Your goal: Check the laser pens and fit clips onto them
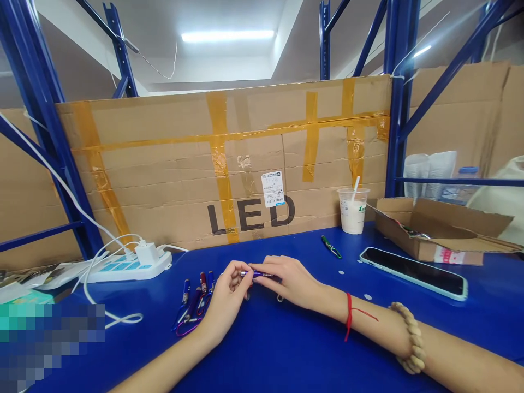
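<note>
Both my hands meet over the blue table (pixel 286 349). My left hand (pixel 228 297) and my right hand (pixel 289 281) pinch the two ends of a small purple pen-shaped flashlight (pixel 256 274), held level just above the tabletop. Left of my left hand lies a bunch of several similar small keychain lights (pixel 195 303) in red, blue and purple, with clips. A small ring-like part (pixel 279 298) lies under my right hand. My right forearm wears a red string and a wooden bead bracelet.
A white power strip (pixel 126 267) with a charger and cables sits at the left. A green pen (pixel 331 246), a plastic drink cup (pixel 353 210), a phone (pixel 413 271) and an open cardboard box (pixel 438 232) lie to the right. A taped "LED" cardboard sheet (pixel 229 169) walls the back.
</note>
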`<state>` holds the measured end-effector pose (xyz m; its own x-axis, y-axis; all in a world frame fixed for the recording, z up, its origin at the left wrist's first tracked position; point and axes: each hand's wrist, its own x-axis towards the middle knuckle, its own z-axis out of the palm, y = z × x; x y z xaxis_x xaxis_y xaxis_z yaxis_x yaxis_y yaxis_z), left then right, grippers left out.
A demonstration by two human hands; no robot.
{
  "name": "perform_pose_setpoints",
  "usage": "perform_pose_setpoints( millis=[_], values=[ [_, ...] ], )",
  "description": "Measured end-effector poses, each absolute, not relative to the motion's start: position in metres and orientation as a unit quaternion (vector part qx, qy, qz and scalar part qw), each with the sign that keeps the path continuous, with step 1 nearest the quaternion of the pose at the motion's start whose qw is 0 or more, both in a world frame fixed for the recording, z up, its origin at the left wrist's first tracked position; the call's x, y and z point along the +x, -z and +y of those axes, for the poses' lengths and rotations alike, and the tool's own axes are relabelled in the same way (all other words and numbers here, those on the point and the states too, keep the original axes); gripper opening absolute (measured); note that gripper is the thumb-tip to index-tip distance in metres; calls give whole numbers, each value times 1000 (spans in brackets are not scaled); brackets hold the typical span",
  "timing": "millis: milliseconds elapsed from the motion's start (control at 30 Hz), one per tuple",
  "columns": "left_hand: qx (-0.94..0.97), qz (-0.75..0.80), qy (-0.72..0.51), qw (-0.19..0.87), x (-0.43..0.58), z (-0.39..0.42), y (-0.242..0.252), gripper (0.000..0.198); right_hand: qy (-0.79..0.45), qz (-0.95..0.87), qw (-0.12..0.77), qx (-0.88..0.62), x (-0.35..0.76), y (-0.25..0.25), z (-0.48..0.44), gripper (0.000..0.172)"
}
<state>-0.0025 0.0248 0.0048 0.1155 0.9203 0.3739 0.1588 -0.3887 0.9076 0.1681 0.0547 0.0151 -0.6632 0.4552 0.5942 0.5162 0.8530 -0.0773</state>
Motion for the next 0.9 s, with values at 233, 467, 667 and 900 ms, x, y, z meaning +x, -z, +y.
perform_pose_setpoints(
  millis=[233,467,667,900],
  values=[
    [655,424,-513,358,-4,26,-3,26,22,-882,358,-306,169,-15,56,29],
    [669,438,-508,321,-6,26,-2,22,-66,-893,315,-313,168,-15,54,25],
    [657,444,-508,335,-7,28,-2,20,-191,-883,274,-329,168,-14,54,37],
    [610,408,-552,396,-5,25,-5,28,-189,-880,306,-311,164,-17,50,39]
  ],
)
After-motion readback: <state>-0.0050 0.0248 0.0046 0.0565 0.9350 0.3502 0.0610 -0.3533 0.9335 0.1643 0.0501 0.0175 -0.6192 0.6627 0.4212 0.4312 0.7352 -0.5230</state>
